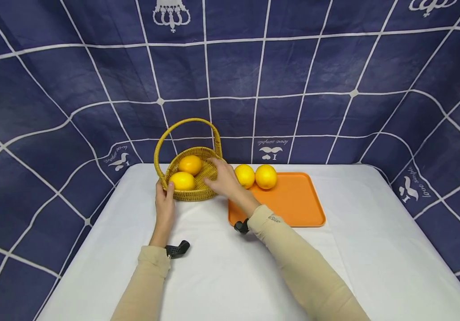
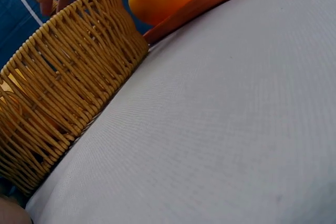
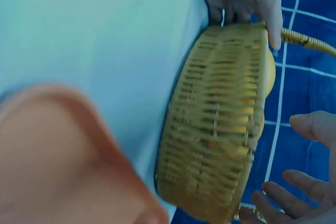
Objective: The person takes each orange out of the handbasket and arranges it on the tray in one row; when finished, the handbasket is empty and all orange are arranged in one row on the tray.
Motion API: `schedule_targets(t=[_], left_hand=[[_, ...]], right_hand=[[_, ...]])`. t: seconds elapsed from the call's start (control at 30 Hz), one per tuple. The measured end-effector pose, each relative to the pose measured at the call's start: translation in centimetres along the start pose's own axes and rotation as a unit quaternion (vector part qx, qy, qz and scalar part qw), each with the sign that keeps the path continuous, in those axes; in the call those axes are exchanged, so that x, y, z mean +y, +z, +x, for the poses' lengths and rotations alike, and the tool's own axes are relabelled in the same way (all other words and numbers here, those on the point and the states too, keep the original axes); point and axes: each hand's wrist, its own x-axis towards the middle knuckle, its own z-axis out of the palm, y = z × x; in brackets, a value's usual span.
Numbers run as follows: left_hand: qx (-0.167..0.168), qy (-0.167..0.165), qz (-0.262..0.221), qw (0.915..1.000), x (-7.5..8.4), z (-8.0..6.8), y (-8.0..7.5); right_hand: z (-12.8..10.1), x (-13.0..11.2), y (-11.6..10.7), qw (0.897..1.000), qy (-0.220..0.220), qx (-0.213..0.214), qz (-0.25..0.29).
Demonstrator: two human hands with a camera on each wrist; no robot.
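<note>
A yellow-brown wicker basket (image 1: 195,195) with a tall hoop handle stands on the white table and holds two oranges (image 1: 190,165). My left hand (image 1: 165,205) grips the basket's left side; in the right wrist view, its thumb (image 3: 274,30) hooks over the rim while its fingers lie along the outer wall. Over the right part of the basket is my right hand (image 1: 223,178), thumb and fingers spread apart with nothing between them. Two more oranges (image 1: 266,176) sit at the back left of an orange tray (image 1: 290,205), just right of the right hand.
The tray lies close to the basket's right side, under the right forearm. Behind the table hangs a dark blue cloth (image 1: 234,76) with white lines, which also rises on both sides. White tablecloth (image 1: 214,267) stretches in front between the forearms.
</note>
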Motion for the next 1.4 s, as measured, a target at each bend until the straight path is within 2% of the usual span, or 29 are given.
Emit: schedule_targets(t=[0.37,0.53,0.67,0.87,1.1,1.2,1.4], left_hand=[[0.013,0.003,0.004,0.9999,-0.4,0.3,-0.3],[0.01,-0.004,0.001,0.9999,-0.3,0.0,-0.1],[-0.006,-0.024,-0.014,0.9996,1.0,-0.6,-0.1],[-0.013,-0.017,-0.003,0.9998,3.7,-1.5,-0.5],[-0.017,-0.028,-0.009,0.9994,4.2,-1.8,-0.3],[-0.019,-0.029,-0.007,0.9994,4.2,-1.9,-0.1],[-0.015,-0.026,-0.004,0.9996,4.3,-1.9,-0.2]], right_hand=[[1.6,-2.3,3.4,0.999,-0.006,-0.033,0.011],[2.0,-2.7,5.0,0.997,-0.029,-0.062,-0.022],[2.4,-2.9,5.8,0.995,-0.036,-0.077,-0.059],[3.3,-3.2,6.1,0.993,-0.031,-0.089,-0.068],[3.8,-3.2,5.9,0.989,0.029,-0.136,-0.044],[3.8,-3.1,5.6,0.991,0.042,-0.127,-0.032],[3.3,-2.9,5.3,0.996,0.038,-0.067,-0.046]])
